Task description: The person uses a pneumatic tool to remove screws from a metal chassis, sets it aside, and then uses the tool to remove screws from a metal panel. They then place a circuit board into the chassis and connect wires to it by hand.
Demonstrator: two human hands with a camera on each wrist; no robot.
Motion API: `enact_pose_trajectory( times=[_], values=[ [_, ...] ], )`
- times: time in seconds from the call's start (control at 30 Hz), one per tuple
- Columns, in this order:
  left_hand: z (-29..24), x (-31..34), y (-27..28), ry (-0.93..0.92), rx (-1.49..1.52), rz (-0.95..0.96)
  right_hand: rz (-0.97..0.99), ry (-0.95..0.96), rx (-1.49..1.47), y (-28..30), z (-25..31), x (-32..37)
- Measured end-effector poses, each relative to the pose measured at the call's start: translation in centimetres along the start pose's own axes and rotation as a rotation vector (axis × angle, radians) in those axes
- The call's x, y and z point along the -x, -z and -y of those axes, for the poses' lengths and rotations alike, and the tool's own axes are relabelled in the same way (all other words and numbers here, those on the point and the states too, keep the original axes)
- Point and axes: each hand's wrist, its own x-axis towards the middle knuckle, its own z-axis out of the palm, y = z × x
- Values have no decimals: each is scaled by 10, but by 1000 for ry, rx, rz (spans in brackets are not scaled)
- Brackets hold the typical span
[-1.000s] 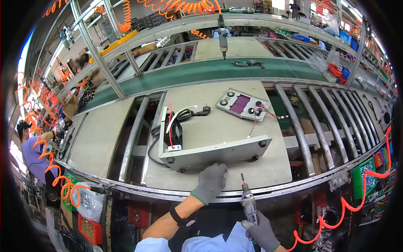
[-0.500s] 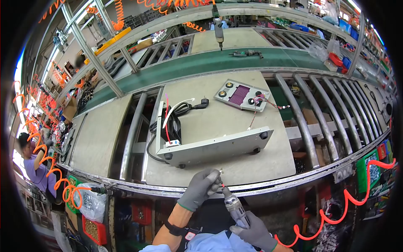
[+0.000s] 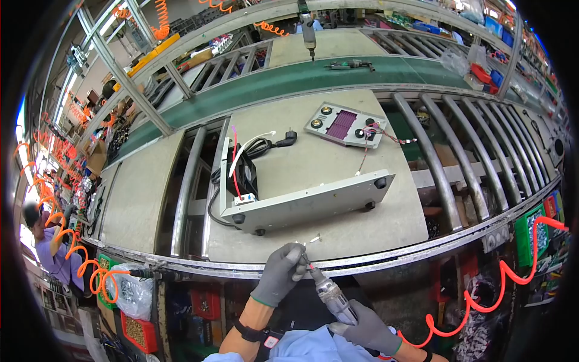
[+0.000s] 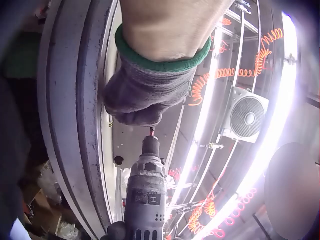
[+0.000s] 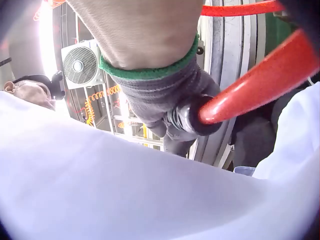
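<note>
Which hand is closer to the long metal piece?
Left. The left hand is just in front of the metal piece; the right hand is farther back, gripping the power tool.

Driver (image 3: 330, 295) handle partly hidden by right fingers (image 3: 362, 314)

This is a factory assembly line: metal conveyor rollers (image 3: 443, 163) run beside flat boards (image 3: 142, 193), with a green belt (image 3: 253, 90) behind. Coiled orange hoses (image 3: 75, 241), a hanging power driver (image 3: 308, 33) and parts bins (image 3: 139, 332) surround it.
</note>
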Motion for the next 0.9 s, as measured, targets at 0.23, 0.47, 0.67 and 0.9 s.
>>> enact_pose_trajectory(
  times=[0.23,0.47,0.67,0.9],
  values=[
    [-2,4,5,1,-22,25,248,-240,-211,16,16,3],
    [7,10,-17,16,-170,-238,-39,11,101,0,-1,2],
    [10,12,-26,28,-145,-303,-24,40,51,3,-23,-2],
    [6,-8,-34,-513,-1062,-309,-53,-74,-172,14,6,2]
  ],
)
